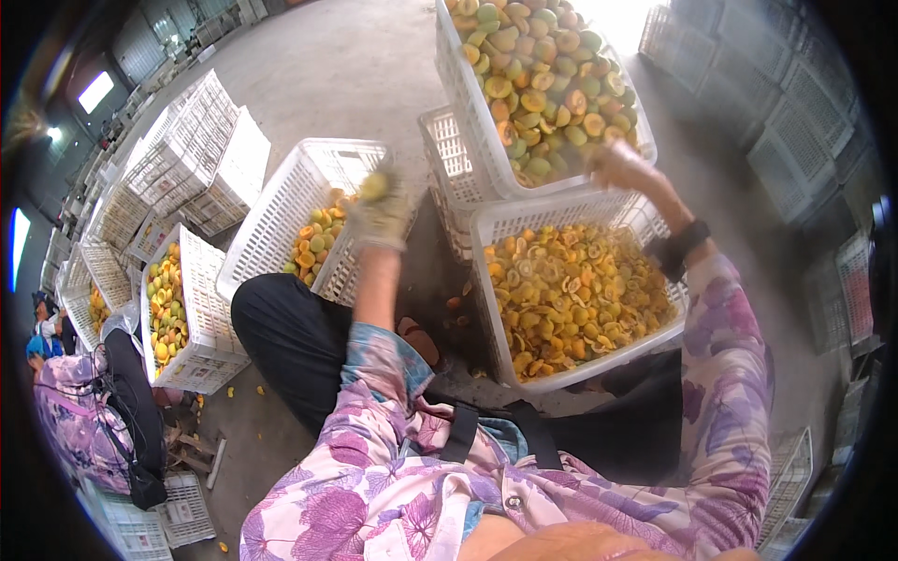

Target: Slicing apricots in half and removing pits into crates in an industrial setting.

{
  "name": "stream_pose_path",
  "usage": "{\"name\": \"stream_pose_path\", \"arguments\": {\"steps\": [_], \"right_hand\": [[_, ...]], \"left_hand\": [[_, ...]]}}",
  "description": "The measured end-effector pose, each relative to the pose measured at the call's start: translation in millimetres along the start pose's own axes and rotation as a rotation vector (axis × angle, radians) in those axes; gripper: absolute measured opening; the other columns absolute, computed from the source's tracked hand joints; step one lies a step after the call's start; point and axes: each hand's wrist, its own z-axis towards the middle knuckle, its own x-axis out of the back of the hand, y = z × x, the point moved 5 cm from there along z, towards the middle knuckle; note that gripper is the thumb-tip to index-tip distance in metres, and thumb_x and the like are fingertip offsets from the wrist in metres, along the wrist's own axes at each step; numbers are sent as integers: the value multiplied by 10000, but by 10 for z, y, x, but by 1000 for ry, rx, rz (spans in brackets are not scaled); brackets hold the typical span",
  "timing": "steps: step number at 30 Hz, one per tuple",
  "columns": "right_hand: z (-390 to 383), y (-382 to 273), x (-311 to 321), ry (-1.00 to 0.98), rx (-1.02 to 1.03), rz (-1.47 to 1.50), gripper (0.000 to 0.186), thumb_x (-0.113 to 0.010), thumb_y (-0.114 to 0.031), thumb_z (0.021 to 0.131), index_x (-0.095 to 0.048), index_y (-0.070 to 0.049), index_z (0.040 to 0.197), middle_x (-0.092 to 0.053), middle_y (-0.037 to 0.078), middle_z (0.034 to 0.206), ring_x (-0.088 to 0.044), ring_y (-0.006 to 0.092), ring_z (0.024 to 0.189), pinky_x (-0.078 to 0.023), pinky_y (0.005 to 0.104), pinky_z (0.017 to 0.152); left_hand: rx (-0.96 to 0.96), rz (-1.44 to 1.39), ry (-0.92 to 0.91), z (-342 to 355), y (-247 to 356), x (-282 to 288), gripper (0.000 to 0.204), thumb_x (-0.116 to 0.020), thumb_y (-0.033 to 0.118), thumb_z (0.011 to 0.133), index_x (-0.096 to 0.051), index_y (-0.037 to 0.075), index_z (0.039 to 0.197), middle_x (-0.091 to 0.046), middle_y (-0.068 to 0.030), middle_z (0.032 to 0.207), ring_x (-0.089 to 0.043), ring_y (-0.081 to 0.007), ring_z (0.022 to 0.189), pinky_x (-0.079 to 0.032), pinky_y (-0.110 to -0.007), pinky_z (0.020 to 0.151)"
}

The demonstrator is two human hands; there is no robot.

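My left hand [379,220], in a pale glove, is raised over the near end of a white crate [245,245] partly filled with yellow-green and orange fruit. Its fingers are closed on a round yellow-green fruit [376,186], apparently an apricot. My bare right hand [625,170], blurred by motion, is at the near right corner of a raised crate [468,98] heaped with cut fruit. Its fingers look curled; whatever they may hold is not distinguishable. Below it, a white crate [496,351] in front of me holds many orange-yellow fruit pieces [585,299].
Another fruit-filled crate [213,337] stands to the left, with stacked crates [187,154] behind it. At far left sits a person in a patterned top [79,411]. More crates [790,122] are stacked along the right. Fruit scraps [231,393] lie on the floor.
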Motion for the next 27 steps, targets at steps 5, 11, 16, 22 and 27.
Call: {"name": "stream_pose_path", "arguments": {"steps": [5,11,16,22,27], "right_hand": [[642,738,152,685,-463,104,189,-662,-212,713,-662,-25,738,-639,109,687,-627,251,636,-501,356,583],[979,845,-337,579,-523,-79,198,-645,-226,725,-660,-30,752,-626,115,662,-603,249,601,-485,355,567],[860,727,17,825,-543,71,207,-630,-237,735,-659,-34,764,-616,120,641,-583,246,571,-471,353,553],[215,-549,330,1078,-18,387,219,-612,-251,746,-657,-39,777,-603,127,616,-559,243,535,-454,352,537],[-196,-1864,-70,867,42,532,192,-633,-55,725,-578,-4,902,-573,149,748,-530,240,606,-430,347,571]], "left_hand": [[-219,44,301,54,801,393,603,-408,451,924,-336,-17,1296,-503,-222,1207,-478,-341,1135,-353,-554,1002],[100,103,470,10,-348,598,309,-445,277,937,-526,0,1047,-607,-157,930,-597,-300,876,-511,-473,842],[235,266,471,-84,-813,602,321,-425,309,944,-517,28,1070,-600,-121,929,-597,-279,820,-524,-440,798],[276,422,262,-379,-1190,-1,259,-472,302,932,-545,76,1034,-577,-63,904,-582,-209,825,-526,-377,718],[148,454,172,-556,-1159,-248,308,-500,355,916,-522,104,1092,-553,-81,992,-553,-245,900,-494,-379,756]]}}
